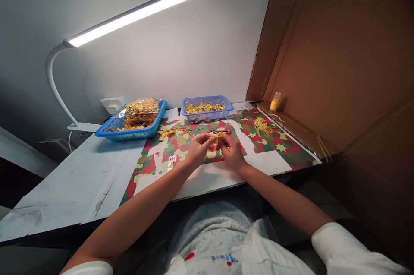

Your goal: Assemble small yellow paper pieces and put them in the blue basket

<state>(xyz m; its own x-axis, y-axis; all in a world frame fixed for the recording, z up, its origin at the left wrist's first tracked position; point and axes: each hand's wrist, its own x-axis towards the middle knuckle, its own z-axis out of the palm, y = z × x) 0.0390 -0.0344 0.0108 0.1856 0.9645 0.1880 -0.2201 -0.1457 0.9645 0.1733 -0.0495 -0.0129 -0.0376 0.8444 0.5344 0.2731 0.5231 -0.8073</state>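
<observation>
My left hand [199, 149] and my right hand [232, 150] meet above the patterned mat. Between their fingertips is a small yellow ribbon bow [216, 135], pinched from both sides; my fingers partly hide it. Just beyond my fingers lies a slim tool with a pink end [226, 131], its kind too small to make out. To the left of my hands are loose yellow ribbon pieces [166, 133] with thin dark stems or wires pointing toward them.
A blue basket [108, 133] holds a bag and heaped yellow pieces. Behind my hands stands a purple-blue basket [207, 115] of yellow pieces. Yellow string [263, 127] and a small yellow bottle [275, 101] are on the right, beside a cardboard wall [339, 59]. A lamp [136, 15] hangs overhead.
</observation>
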